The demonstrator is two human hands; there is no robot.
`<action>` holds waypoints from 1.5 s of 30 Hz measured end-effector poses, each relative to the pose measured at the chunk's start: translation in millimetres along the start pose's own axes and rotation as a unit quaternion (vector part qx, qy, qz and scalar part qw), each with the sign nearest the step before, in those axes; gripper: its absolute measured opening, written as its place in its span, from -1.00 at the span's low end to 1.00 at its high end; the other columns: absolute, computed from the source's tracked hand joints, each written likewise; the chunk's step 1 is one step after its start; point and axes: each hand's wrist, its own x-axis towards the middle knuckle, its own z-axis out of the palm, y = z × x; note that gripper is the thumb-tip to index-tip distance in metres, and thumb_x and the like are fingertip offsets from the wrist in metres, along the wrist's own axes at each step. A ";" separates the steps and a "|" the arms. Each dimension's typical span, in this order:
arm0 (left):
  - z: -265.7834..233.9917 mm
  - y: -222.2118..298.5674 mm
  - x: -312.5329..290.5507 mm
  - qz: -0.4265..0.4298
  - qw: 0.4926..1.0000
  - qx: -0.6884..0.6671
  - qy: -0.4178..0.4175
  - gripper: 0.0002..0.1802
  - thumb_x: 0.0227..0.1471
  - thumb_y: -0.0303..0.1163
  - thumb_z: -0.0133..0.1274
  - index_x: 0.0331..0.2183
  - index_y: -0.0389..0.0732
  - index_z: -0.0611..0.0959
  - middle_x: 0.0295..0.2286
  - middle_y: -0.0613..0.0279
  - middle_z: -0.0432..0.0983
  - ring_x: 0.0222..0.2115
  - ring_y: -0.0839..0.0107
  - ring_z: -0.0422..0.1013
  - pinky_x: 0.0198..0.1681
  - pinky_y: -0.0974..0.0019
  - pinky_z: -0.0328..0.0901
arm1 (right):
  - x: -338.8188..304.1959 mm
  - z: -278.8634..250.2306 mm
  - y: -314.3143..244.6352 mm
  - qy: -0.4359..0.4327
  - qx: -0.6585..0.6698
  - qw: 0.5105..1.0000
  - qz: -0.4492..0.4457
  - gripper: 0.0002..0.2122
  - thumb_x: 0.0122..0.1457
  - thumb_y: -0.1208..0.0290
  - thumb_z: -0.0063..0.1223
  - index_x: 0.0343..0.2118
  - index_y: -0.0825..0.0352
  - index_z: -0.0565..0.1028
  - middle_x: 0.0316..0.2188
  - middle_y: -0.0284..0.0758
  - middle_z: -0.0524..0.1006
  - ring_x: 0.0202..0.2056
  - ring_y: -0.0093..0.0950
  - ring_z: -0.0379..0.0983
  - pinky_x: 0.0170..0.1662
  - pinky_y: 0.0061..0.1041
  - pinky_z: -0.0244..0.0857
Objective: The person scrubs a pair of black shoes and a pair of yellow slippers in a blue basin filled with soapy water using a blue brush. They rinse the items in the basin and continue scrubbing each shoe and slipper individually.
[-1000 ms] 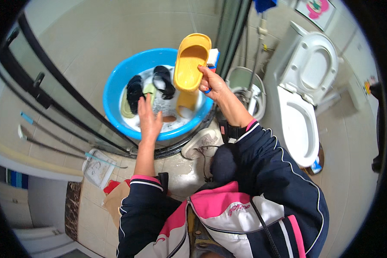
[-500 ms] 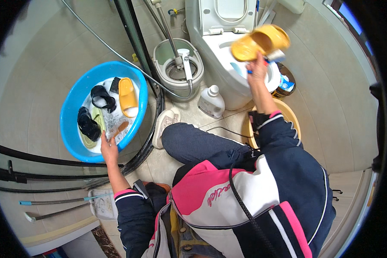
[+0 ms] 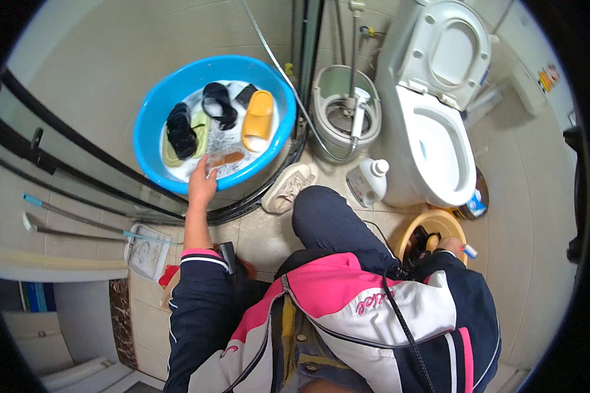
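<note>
A large blue basin (image 3: 152, 167) holds soapy water and several sandals and slippers. My left hand (image 3: 203, 182) reaches over its near rim, fingers apart, by a brown slipper (image 3: 228, 158) half under the suds. Farther in lie black sandals (image 3: 180, 131), a pale green slipper (image 3: 199, 128) and a yellow slipper (image 3: 258, 118). At the right, my right hand (image 3: 450, 246) is low over a cream-yellow bucket (image 3: 455, 226), with a blue-and-white brush (image 3: 469, 251) sticking out of it. Most of its fingers are hidden. Inside the bucket show a yellow slipper (image 3: 432, 242) and dark footwear (image 3: 418, 243).
A white bottle (image 3: 368, 182) stands between my knee and the toilet (image 3: 439, 154). A mop bucket (image 3: 344, 111) with a shower head (image 3: 359, 108) on it stands beside the glass door frame. A dustpan (image 3: 147, 252) lies on the floor at the left.
My right hand has come down from above the toilet to the bucket with the yellow slipper and brush. My left hand stays at the basin. The view has shifted.
</note>
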 end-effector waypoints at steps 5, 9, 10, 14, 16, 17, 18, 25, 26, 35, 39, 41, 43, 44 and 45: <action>-8.8 6.2 -1.1 0.014 0.999 -0.038 -0.024 -0.52 -0.01 -0.36 0.08 0.00 -0.18 0.47 -0.20 -0.10 0.50 -0.23 0.10 0.47 -0.13 0.18 0.33 | -111.9 25.9 -96.5 -0.215 0.227 0.919 -0.241 -0.77 0.10 0.33 0.11 -0.44 0.47 0.54 -0.64 -0.29 0.49 -0.62 -0.49 0.35 -0.53 -0.43 0.27; -12.3 22.4 -0.5 0.021 0.997 -0.063 -0.043 -0.54 -0.01 -0.33 0.09 -0.02 -0.18 0.50 -0.22 -0.07 0.52 -0.24 0.13 0.47 -0.13 0.20 0.33 | -291.5 -11.9 -175.6 -0.565 0.301 0.724 -0.255 -0.74 0.13 0.42 -0.04 -0.69 0.18 0.28 -0.78 -0.55 0.20 -0.76 -0.71 0.09 -0.76 -0.60 -0.05; -13.3 28.9 0.7 0.024 0.996 -0.073 -0.047 -0.54 -0.01 -0.33 0.08 -0.02 -0.18 0.50 -0.22 -0.06 0.52 -0.24 0.13 0.48 -0.13 0.20 0.33 | -329.1 -3.8 -176.5 -0.635 0.288 0.662 -0.275 -0.74 0.14 0.39 -0.07 -0.70 0.15 0.29 -0.79 -0.58 0.20 -0.76 -0.72 0.11 -0.74 -0.62 -0.04; -28.6 32.1 2.6 -0.006 0.997 -0.064 -0.044 -0.53 0.00 -0.33 0.07 -0.01 -0.19 0.49 -0.18 -0.08 0.50 -0.17 0.10 0.46 -0.11 0.17 0.32 | -533.5 -86.5 -157.5 -0.823 -0.030 0.416 -0.385 -0.82 0.13 0.29 0.00 -0.49 0.28 0.49 -0.70 -0.54 0.32 -0.70 -0.71 0.18 -0.64 -0.65 0.05; -35.2 31.4 4.9 -0.006 0.999 -0.030 -0.043 -0.54 0.01 -0.33 0.07 -0.01 -0.19 0.48 -0.19 -0.08 0.50 -0.19 0.10 0.46 -0.13 0.18 0.32 | -605.7 -92.6 -123.6 -0.829 -0.013 0.272 -0.489 -0.80 0.12 0.28 0.04 -0.34 0.29 0.58 -0.70 -0.44 0.38 -0.65 -0.66 0.25 -0.60 -0.55 0.15; -33.3 34.0 8.3 0.009 0.999 -0.024 -0.041 -0.54 0.01 -0.34 0.07 0.00 -0.19 0.48 -0.22 -0.08 0.51 -0.23 0.12 0.47 -0.15 0.21 0.33 | -630.5 -78.4 -104.3 -0.802 -0.040 0.253 -0.539 -0.79 0.12 0.29 0.04 -0.32 0.30 0.58 -0.67 -0.37 0.42 -0.62 -0.60 0.32 -0.55 -0.50 0.21; -32.8 35.3 11.5 0.021 0.999 -0.015 -0.036 -0.54 0.01 -0.35 0.06 0.00 -0.18 0.48 -0.25 -0.08 0.53 -0.27 0.15 0.48 -0.18 0.23 0.34 | -659.6 -54.8 -77.7 -0.775 -0.065 0.230 -0.585 -0.78 0.12 0.29 0.03 -0.30 0.31 0.57 -0.64 -0.29 0.47 -0.59 -0.53 0.38 -0.49 -0.44 0.27; -51.0 25.7 10.7 -0.013 1.000 0.001 -0.010 -0.56 -0.02 -0.31 0.06 -0.05 -0.16 0.51 -0.28 -0.10 0.52 -0.22 -0.04 0.43 -0.15 0.06 0.31 | -759.6 -38.9 -12.4 -0.649 -0.268 0.104 -0.704 -0.60 -0.05 0.15 0.09 -0.33 0.46 0.56 -0.28 0.02 0.54 -0.20 -0.14 0.50 -0.15 -0.31 0.36; -52.2 23.9 11.6 -0.020 1.000 0.006 -0.010 -0.56 -0.03 -0.31 0.06 -0.05 -0.15 0.51 -0.30 -0.11 0.53 -0.24 -0.05 0.43 -0.16 0.05 0.31 | -766.9 -43.7 -10.6 -0.642 -0.271 0.079 -0.713 -0.60 -0.06 0.15 0.10 -0.34 0.47 0.56 -0.28 0.02 0.54 -0.21 -0.13 0.50 -0.16 -0.31 0.36; -55.3 23.4 20.3 -0.070 0.996 0.048 -0.012 -0.54 -0.02 -0.21 0.05 -0.05 -0.14 0.51 -0.27 -0.10 0.53 -0.21 -0.02 0.44 -0.14 0.02 0.30 | -792.7 -84.6 -42.8 -0.882 -0.258 0.211 -0.333 -0.71 0.09 0.27 0.08 -0.59 0.42 0.42 -0.72 -0.31 0.33 -0.71 -0.48 0.22 -0.64 -0.41 0.07; -57.0 27.4 18.6 -0.071 0.996 0.060 -0.019 -0.47 0.00 -0.15 0.04 0.01 -0.15 0.46 -0.20 -0.10 0.50 -0.16 -0.01 0.42 -0.10 0.03 0.29 | -793.5 -146.8 -81.2 -0.943 -0.229 0.219 -0.100 -0.78 0.20 0.41 -0.10 -0.59 0.23 0.26 -0.74 -0.51 0.17 -0.77 -0.64 -0.03 -0.68 -0.56 -0.11; -55.8 27.0 18.2 -0.082 0.995 0.053 -0.007 -0.40 0.00 -0.12 0.04 0.06 -0.15 0.40 -0.17 -0.10 0.49 -0.13 -0.01 0.41 -0.07 0.04 0.28 | -796.1 -167.8 -92.5 -0.950 -0.230 0.209 -0.008 -0.76 0.21 0.42 -0.16 -0.61 0.19 0.21 -0.76 -0.53 0.14 -0.77 -0.66 -0.04 -0.69 -0.59 -0.11; -59.2 24.0 21.9 -0.093 0.995 0.039 -0.023 -0.23 -0.02 -0.03 0.06 0.15 -0.20 0.25 -0.09 -0.15 0.42 -0.06 -0.04 0.36 -0.01 0.06 0.24 | -795.8 -187.0 -106.6 -0.947 -0.242 0.199 0.071 -0.74 0.22 0.43 -0.20 -0.64 0.17 0.18 -0.77 -0.55 0.12 -0.78 -0.67 -0.04 -0.69 -0.61 -0.10; -58.3 18.9 22.3 -0.090 0.996 0.013 -0.004 -0.19 -0.02 -0.01 0.06 0.15 -0.22 0.23 -0.07 -0.17 0.40 -0.04 -0.04 0.34 0.00 0.08 0.23 | -792.8 -197.8 -113.2 -0.945 -0.242 0.192 0.108 -0.73 0.22 0.44 -0.21 -0.64 0.16 0.17 -0.77 -0.55 0.12 -0.78 -0.68 -0.04 -0.69 -0.61 -0.10; -56.5 13.6 22.5 -0.086 0.996 -0.014 0.015 -0.16 -0.03 0.02 0.07 0.16 -0.24 0.21 -0.04 -0.18 0.38 -0.02 -0.03 0.32 0.02 0.09 0.22 | -788.4 -208.2 -119.8 -0.942 -0.241 0.186 0.144 -0.72 0.22 0.44 -0.23 -0.65 0.16 0.15 -0.77 -0.55 0.11 -0.78 -0.68 -0.04 -0.70 -0.61 -0.10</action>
